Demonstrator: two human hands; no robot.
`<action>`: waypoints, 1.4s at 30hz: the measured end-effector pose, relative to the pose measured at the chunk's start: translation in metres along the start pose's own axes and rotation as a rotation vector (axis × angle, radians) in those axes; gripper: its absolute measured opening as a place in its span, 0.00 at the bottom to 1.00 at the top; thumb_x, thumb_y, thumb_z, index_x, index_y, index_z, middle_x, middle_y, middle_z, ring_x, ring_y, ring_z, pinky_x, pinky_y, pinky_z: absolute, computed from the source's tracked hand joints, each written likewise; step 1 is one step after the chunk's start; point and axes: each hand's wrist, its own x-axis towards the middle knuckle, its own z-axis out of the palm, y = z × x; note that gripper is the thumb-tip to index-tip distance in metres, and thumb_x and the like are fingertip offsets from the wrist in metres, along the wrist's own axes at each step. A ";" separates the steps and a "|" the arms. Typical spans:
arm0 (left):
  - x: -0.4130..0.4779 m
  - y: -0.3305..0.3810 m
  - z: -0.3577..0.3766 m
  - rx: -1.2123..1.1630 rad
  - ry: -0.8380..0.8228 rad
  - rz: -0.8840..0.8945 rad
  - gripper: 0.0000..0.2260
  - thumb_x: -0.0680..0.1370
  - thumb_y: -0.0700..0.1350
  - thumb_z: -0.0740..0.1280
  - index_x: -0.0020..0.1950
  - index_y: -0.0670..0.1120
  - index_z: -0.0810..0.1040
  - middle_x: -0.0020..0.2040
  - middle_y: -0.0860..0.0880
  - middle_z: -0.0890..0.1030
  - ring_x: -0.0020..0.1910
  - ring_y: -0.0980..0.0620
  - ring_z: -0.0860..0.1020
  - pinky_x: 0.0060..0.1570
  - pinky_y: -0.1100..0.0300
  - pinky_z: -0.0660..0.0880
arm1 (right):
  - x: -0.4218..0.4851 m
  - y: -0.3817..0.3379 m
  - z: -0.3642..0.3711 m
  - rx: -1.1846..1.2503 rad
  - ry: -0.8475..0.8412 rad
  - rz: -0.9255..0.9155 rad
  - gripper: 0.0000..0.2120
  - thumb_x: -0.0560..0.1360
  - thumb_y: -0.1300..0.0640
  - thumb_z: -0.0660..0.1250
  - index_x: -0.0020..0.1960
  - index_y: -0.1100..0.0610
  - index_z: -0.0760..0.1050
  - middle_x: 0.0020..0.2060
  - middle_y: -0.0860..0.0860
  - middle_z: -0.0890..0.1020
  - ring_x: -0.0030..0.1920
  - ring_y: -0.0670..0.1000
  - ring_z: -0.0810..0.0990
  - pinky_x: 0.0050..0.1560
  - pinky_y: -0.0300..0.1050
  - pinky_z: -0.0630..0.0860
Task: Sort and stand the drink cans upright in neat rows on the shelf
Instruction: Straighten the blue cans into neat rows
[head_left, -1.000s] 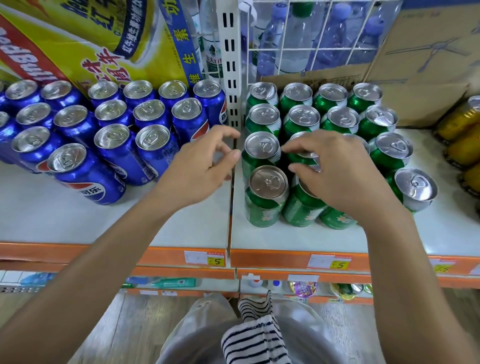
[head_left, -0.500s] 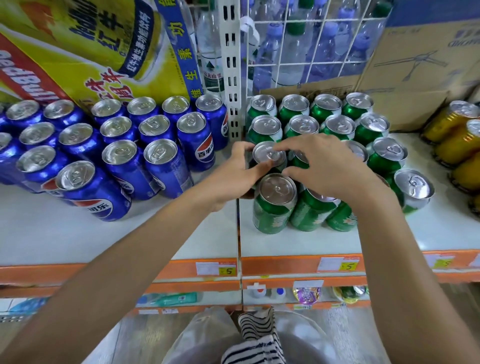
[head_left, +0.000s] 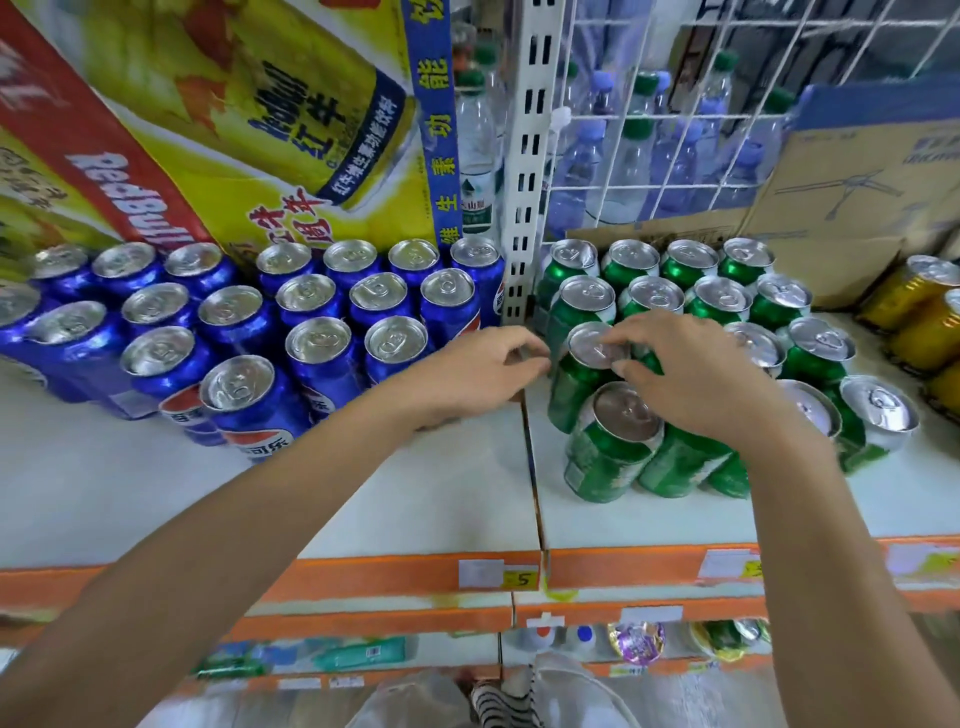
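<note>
Fingertips (head_left: 621, 332) of right hand (head_left: 696, 379) pinch green can (head_left: 576, 389) top.

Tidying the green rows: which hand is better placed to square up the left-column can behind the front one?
The right hand: its fingers and thumb pinch the top of that green can. The left hand hangs curled beside it at the divider.

I'm in a shop's drinks aisle: the white metal shelf boards (head_left: 415, 493) have orange front strips (head_left: 389, 574) with small yellow price tags (head_left: 521, 579). Blue cola cans (head_left: 319, 340) and green aluminium drink cans (head_left: 587, 296) stand in stocked rows. Clear plastic water bottles (head_left: 475, 140) fill the space behind a white wire grid (head_left: 649, 117).
</note>
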 end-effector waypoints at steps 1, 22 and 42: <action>-0.001 -0.002 -0.005 0.050 0.022 0.033 0.11 0.80 0.50 0.62 0.61 0.52 0.76 0.57 0.53 0.80 0.53 0.55 0.78 0.54 0.57 0.76 | 0.003 -0.005 0.000 -0.011 -0.006 -0.014 0.11 0.77 0.60 0.64 0.58 0.55 0.78 0.54 0.52 0.80 0.51 0.54 0.77 0.47 0.45 0.71; 0.035 -0.015 -0.059 0.936 0.273 -0.071 0.28 0.70 0.59 0.72 0.63 0.46 0.71 0.58 0.45 0.72 0.57 0.43 0.71 0.53 0.48 0.74 | 0.127 -0.007 0.014 -0.268 -0.160 -0.146 0.19 0.75 0.60 0.61 0.65 0.57 0.72 0.61 0.58 0.76 0.60 0.60 0.73 0.54 0.50 0.74; 0.035 -0.003 -0.086 0.889 -0.239 0.319 0.26 0.70 0.64 0.69 0.63 0.53 0.74 0.51 0.52 0.74 0.49 0.53 0.72 0.46 0.56 0.72 | 0.163 -0.018 0.033 -0.348 -0.148 0.103 0.18 0.70 0.61 0.65 0.59 0.59 0.73 0.55 0.60 0.76 0.60 0.61 0.71 0.60 0.56 0.71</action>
